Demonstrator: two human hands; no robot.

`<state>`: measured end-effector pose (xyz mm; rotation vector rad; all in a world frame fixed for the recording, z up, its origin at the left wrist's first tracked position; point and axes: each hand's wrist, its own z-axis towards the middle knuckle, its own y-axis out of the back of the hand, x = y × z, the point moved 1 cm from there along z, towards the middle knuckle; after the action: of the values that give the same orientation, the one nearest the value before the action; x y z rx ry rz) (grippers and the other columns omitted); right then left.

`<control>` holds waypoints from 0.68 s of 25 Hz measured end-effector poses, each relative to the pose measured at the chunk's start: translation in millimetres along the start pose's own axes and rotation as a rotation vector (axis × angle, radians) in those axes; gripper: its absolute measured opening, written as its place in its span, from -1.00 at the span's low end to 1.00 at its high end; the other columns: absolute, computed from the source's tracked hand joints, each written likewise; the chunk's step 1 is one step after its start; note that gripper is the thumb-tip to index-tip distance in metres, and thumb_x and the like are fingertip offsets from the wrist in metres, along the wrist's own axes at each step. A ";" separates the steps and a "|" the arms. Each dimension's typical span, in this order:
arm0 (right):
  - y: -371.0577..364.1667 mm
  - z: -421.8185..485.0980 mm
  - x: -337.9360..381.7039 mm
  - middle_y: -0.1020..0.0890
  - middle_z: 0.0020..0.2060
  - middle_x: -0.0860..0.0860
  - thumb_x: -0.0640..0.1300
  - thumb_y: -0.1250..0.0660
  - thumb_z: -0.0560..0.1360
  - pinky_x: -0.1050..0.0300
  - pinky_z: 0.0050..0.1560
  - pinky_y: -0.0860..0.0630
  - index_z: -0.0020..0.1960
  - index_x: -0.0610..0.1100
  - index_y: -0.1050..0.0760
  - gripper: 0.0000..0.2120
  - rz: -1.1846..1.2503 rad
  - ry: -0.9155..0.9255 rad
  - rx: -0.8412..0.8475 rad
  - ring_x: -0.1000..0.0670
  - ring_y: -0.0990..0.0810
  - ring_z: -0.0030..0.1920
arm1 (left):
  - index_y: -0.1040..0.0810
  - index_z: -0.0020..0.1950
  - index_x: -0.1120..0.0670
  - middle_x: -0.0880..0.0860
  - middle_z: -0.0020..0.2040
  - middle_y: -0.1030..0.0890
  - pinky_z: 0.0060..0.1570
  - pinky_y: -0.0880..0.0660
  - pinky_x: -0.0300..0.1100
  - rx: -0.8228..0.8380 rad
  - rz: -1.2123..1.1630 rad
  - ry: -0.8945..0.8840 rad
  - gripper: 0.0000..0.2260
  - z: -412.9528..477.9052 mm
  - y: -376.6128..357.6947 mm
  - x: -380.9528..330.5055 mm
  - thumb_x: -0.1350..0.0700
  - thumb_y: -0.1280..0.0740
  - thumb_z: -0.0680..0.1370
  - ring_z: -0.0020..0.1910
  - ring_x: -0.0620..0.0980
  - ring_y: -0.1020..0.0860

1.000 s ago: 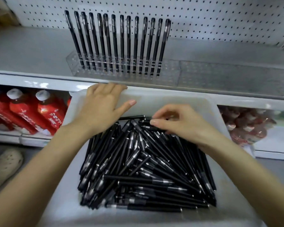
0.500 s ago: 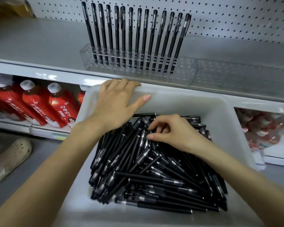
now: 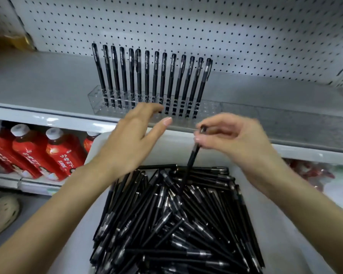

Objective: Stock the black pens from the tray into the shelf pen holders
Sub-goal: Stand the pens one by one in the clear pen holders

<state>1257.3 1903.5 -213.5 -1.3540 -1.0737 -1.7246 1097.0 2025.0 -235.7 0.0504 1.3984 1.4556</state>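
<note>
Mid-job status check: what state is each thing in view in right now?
Tray: heaped with loose pens.
Pinched pen: lifted steeply, lower end at the heap.
Right hand: pinches that pen's top end.
Left hand: open, holds nothing.
Left pen holder: one row of standing pens, right-end holes free.
Right pen holder: no pens in it.
Red bottles: capped.

On my feed the left forearm (image 3: 57,214) and right forearm (image 3: 305,204) are bare from wrist to frame edge. The left grip (image 3: 131,141) and right grip (image 3: 236,143) have short, rounded nails (image 3: 167,121) with a pale sheen. A cream clog (image 3: 0,214) with round holes shows lower left.
</note>
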 end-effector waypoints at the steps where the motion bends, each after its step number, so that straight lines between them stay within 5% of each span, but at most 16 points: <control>1: 15.3 10.8 13.2 -0.68 -0.30 0.02 -0.30 -0.51 0.27 0.32 -0.16 -0.55 -0.13 -0.15 -0.61 -0.80 0.020 0.064 -0.066 0.12 -0.63 -0.26 | -0.34 0.38 0.00 -0.08 0.31 -0.42 0.28 -0.30 -0.13 0.006 0.045 -0.034 -0.48 4.7 1.3 -5.4 -0.25 -0.02 0.53 0.27 -0.13 -0.37; 9: 85.7 100.7 42.5 -0.68 -0.30 0.07 -0.32 -0.50 0.34 0.20 -0.10 -0.58 -0.17 -0.12 -0.56 -0.82 0.005 0.274 -0.387 0.03 -0.69 -0.15 | -0.20 0.48 0.06 -0.01 0.47 -0.24 0.41 0.00 -0.10 0.069 0.416 -0.150 -0.34 37.5 -23.9 -17.1 -0.32 0.14 0.53 0.43 -0.05 -0.20; 17: 73.3 126.1 26.5 -0.66 -0.22 0.02 -0.27 -0.53 0.32 0.26 -0.08 -0.58 -0.18 -0.07 -0.54 -0.79 -0.274 0.259 -0.185 0.10 -0.67 -0.21 | -0.12 0.51 0.02 -0.05 0.50 -0.18 0.41 0.14 -0.17 0.155 0.497 -0.171 -0.20 35.0 -32.0 -6.7 -0.40 0.27 0.42 0.47 -0.11 -0.08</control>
<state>1367.7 1986.0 -159.1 -1.0876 -1.0066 -2.1785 1142.6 2036.6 -244.5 0.6461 1.4121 1.6908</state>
